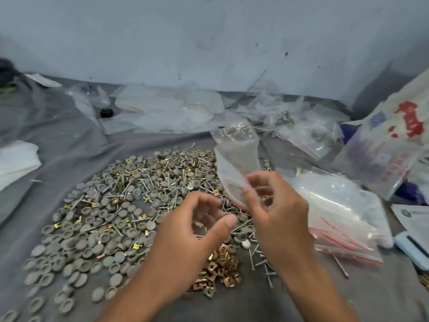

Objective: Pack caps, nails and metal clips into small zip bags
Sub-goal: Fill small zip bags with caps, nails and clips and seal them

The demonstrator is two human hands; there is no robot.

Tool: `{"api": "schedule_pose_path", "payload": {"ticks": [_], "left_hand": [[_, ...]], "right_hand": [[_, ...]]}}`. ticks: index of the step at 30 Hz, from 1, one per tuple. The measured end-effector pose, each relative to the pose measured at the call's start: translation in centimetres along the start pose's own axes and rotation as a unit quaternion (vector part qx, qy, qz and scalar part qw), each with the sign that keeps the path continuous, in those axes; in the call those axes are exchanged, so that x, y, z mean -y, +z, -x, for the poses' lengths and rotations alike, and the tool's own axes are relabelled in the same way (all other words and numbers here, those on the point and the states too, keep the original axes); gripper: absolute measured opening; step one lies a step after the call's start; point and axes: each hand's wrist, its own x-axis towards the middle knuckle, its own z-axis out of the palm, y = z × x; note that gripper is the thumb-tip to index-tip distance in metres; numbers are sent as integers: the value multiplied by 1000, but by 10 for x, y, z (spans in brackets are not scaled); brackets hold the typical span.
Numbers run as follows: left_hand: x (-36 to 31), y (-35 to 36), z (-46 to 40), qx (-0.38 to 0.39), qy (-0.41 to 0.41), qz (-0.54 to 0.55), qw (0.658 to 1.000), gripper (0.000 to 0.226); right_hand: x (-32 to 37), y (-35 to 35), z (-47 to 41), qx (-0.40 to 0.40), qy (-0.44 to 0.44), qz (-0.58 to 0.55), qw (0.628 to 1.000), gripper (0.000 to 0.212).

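Makeshift packing workspace: hardware heap (130, 205), zip bags (336, 219)

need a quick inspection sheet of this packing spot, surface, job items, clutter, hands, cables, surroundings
surface: grey cloth, wrinkled, covers the work area
job's things: grey caps spread wide, mixed with nails; brass metal clips heaped near the wrists; small zip bag held up, seemingly empty; stack of red-striped zip bags on the right
clutter: loose clear plastic bags along the wall; white cloth at left; printed sack at right
grippers: right hand pinches the bag's lower edge; left hand curled beside it, contents unclear
cables: nothing seen
surroundings: scuffed pale wall behind
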Motion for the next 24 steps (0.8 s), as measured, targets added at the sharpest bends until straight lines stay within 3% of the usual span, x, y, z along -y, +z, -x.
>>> {"api": "schedule_pose_path", "payload": {"ticks": [4, 9, 11, 13, 15, 20, 24], "left_hand": [[4, -5, -10, -76, -5, -9, 997, 19], [23, -49, -24, -184, -29, -127, 974, 14], [31, -58, -25, -210, -36, -151, 965, 20], [34, -60, -24, -236, -23, -188, 953, 24], [33, -62, -23, -260, -5, -193, 946, 30], [29, -69, -21, -288, 61, -231, 927, 42], [31, -69, -19, -249, 149, -331, 898, 14]], "right_hand": [[26, 41, 12, 82, -44, -24, 995, 6], [24, 39, -9, 102, 25, -70, 992, 5], [14, 32, -13, 204, 32, -56, 977, 19], [3, 27, -10, 357, 35, -34, 933, 36], [-4, 26, -4, 455, 1, 35, 890, 41], [-10, 32, 2, 498, -67, 125, 856, 38], [-10, 38, 4, 508, -74, 116, 850, 20]]}}
